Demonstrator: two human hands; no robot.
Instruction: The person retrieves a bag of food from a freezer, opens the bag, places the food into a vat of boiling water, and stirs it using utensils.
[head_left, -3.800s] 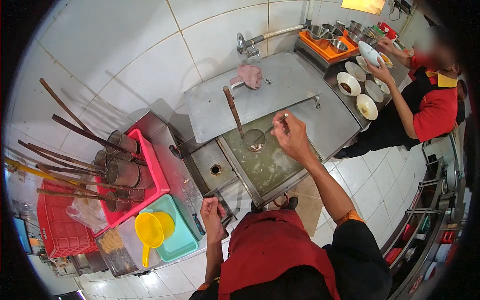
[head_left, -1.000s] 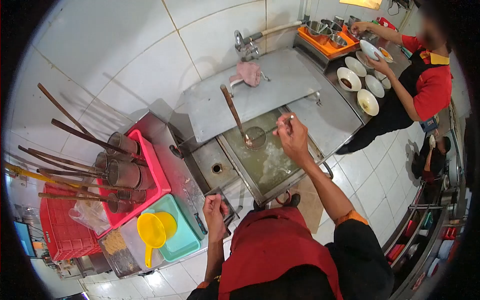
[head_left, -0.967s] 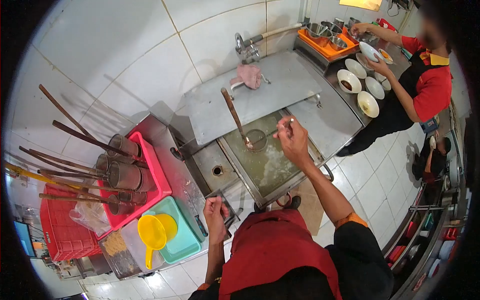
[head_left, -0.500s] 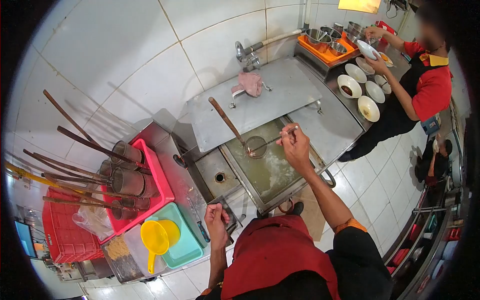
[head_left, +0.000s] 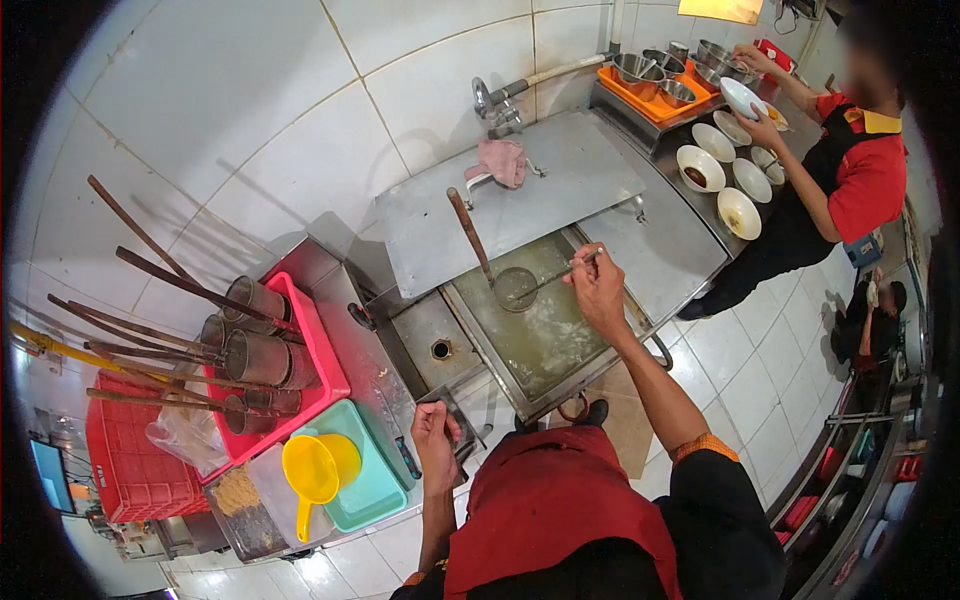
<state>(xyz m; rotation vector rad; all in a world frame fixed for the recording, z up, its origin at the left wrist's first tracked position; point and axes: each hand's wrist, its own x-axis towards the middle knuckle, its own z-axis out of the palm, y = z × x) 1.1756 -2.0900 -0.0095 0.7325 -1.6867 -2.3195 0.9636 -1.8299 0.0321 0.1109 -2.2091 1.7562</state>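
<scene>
My right hand is closed around a thin dark stick above the right side of a vat of cloudy, simmering water. The stick's lower end reaches into a round noodle strainer basket sitting in the water. A wooden strainer handle rises from the basket and leans against the metal lid. Loosely curled, my left hand hangs by the near-left corner of the steel unit, with nothing visible in it.
At left, a pink tray holds several long-handled strainers. A turquoise tray carries a yellow dipper. A drain basin adjoins the vat. At right, a co-worker holds a bowl near several white bowls.
The strainer has shifted slightly up and right, and its handle stands a little more upright. My right hand has moved slightly right with the stick. The co-worker's raised hand has shifted.
</scene>
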